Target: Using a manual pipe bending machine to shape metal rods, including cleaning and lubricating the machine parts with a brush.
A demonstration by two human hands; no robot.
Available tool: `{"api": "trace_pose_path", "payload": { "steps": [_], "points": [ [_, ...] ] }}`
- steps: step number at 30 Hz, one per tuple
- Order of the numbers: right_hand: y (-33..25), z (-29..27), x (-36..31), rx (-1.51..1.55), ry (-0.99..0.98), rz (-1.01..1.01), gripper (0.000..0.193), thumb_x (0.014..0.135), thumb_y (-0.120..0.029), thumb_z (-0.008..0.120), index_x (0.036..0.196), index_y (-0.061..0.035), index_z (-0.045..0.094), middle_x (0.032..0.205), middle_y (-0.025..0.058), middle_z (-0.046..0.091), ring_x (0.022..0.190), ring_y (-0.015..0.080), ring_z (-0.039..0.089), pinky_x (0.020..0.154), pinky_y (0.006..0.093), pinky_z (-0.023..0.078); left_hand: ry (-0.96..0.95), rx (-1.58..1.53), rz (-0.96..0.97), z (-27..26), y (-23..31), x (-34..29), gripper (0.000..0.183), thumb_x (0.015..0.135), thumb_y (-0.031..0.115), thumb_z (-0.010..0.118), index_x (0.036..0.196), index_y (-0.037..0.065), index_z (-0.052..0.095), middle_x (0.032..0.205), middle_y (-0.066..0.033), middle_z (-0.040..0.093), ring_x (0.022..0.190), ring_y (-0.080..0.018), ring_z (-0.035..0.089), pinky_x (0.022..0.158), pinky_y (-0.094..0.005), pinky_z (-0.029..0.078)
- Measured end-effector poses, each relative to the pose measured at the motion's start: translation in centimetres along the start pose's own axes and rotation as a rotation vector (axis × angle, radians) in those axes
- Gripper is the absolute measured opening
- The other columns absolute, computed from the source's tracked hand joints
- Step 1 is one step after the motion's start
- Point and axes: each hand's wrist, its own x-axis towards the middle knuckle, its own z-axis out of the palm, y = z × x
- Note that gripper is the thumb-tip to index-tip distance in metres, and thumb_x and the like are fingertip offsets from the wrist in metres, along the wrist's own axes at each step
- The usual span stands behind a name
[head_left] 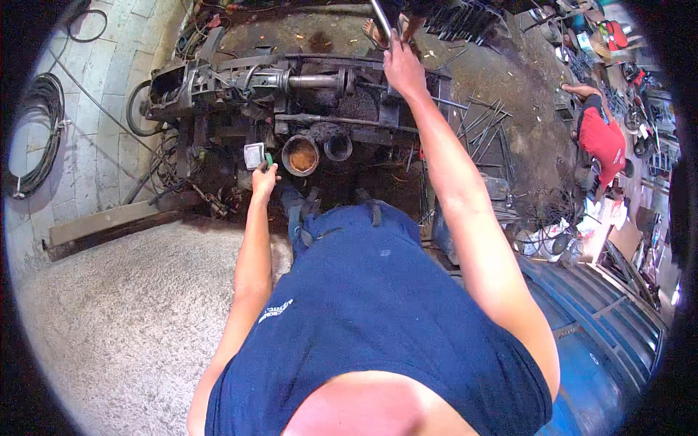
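My left hand [265, 179] is closed on a small green object [269, 159], perhaps a handle. Right beside it is a pale, squarish piece [254, 155]; whether the two are joined I cannot tell. A round can [300, 173] with rusty-brown contents stands just to the right of that hand, and a smaller dark can [337, 148] is next to it. Reaching out over the far side of a greasy machine [247, 81], my right hand [403, 67] grips the lower end of a shiny metal rod [380, 11]. A bright shaft [313, 81] lies across the machine.
Loose metal rods [486, 131] lie on the floor to the right. A person in a red shirt [602, 138] is low down farther right, near white bags [545, 243]. Coiled black hose [42, 134] hangs at the left wall. A blue metal panel [592, 356] is at the lower right.
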Motion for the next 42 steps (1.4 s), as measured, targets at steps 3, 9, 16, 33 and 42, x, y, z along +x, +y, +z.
{"api": "trace_pose_path", "payload": {
  "steps": [3,9,16,33,42],
  "points": [
    [0.2,-0.1,-0.1,-0.071,-0.028,0.017,0.051,0.092,-0.024,0.047,0.141,-0.0119,0.034,0.132,0.0185,0.046,0.105,0.0420,0.056,0.086,0.0532,0.047,-0.002,0.027,-0.016,0.0,-0.3,0.3,0.051,0.086,0.024,0.064,0.128,-0.002,0.050,0.093,-0.0114,0.065,0.061,-0.0140,0.064,0.058,-0.0281,0.049],
    [0.7,0.2,0.0,-0.122,0.128,-0.242,0.051,0.087,-0.015,0.047,0.138,-0.0106,0.038,0.146,0.0085,0.035,0.120,0.0432,0.045,0.093,0.0511,0.046,0.006,0.095,-0.009,0.0,-0.6,1.1,0.053,0.085,0.026,0.064,0.128,-0.002,0.050,0.097,-0.0130,0.065,0.061,-0.0144,0.065,0.060,-0.0282,0.050],
    [0.8,0.5,0.1,-0.115,0.050,-0.363,0.054,0.083,-0.007,0.045,0.136,-0.0150,0.044,0.142,0.0046,0.042,0.127,0.0424,0.039,0.100,0.0504,0.042,-0.004,0.104,-0.028,0.0,-0.5,0.9,0.054,0.085,0.025,0.063,0.129,-0.001,0.049,0.091,-0.0111,0.066,0.062,-0.0143,0.065,0.056,-0.0283,0.049],
    [0.0,-1.3,-2.7,-0.155,0.151,-0.283,0.058,0.081,-0.004,0.049,0.137,-0.0016,0.036,0.142,0.0183,0.035,0.126,0.0361,0.040,0.101,0.0445,0.039,-0.024,0.069,-0.030,0.0,-0.4,0.7,0.052,0.085,0.023,0.064,0.129,0.001,0.049,0.084,-0.0083,0.065,0.061,-0.0146,0.065,0.050,-0.0274,0.047],
    [-0.3,-2.1,-5.8,-0.071,0.114,-0.154,0.051,0.083,-0.004,0.048,0.133,-0.0015,0.040,0.114,0.0207,0.052,0.097,0.0371,0.058,0.085,0.0447,0.049,0.020,0.102,-0.004,0.3,-1.1,0.9,0.053,0.084,0.021,0.065,0.130,0.001,0.049,0.088,-0.0108,0.066,0.061,-0.0145,0.066,0.052,-0.0275,0.048]
  ]
}}
